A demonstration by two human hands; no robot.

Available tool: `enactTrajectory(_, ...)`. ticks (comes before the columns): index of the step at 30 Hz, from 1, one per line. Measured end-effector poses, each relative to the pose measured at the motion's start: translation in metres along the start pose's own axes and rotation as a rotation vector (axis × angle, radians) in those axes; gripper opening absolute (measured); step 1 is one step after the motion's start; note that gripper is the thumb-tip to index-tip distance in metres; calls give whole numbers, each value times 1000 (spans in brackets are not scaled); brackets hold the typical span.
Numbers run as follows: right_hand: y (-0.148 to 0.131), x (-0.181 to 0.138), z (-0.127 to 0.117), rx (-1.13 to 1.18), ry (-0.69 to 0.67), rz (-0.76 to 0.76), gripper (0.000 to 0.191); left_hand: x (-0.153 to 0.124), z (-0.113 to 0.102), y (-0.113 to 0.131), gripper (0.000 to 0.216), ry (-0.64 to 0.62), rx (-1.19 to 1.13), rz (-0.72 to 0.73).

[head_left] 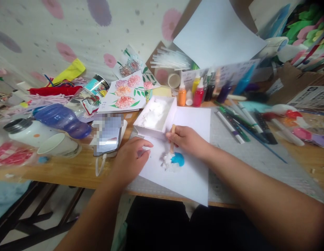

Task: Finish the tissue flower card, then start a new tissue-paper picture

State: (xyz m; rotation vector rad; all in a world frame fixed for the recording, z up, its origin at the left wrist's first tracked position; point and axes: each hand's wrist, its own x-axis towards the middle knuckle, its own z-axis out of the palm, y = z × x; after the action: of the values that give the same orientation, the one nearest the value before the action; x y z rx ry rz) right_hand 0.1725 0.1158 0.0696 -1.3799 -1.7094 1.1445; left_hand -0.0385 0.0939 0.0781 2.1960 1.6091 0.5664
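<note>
My right hand [188, 140] is closed round a thin wooden stick [172, 137] whose lower end carries a white fluffy wad [167, 160]. The wad touches a blue paint blob [178, 159] on a white sheet of paper [188, 174]. My left hand [130, 158] rests on the sheet's left edge, fingers curled and pressing the paper down. Just beyond both hands stands an open white box [155, 116] with white wadding inside.
Paint bottles in orange [181, 94], yellow and red [198, 94] stand behind the box. Pens and markers [236, 123] lie to the right. A phone [107, 137], a paper cup [58, 144], a blue bottle [63, 120] and flower pictures [125, 92] crowd the left.
</note>
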Motion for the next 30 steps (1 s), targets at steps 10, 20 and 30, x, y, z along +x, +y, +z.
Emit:
enactTrajectory(10, 0, -3, -16, 209, 225, 23, 27, 7, 6, -5, 19, -82, 92, -33)
enactTrajectory(20, -2, -4, -18, 276, 214, 25, 24, 8, 9, 16, 9, 38, 57, -4)
enactTrajectory(30, 1, -5, -17, 189, 40, 9, 25, 13, 7, 12, 13, 33, 184, 29)
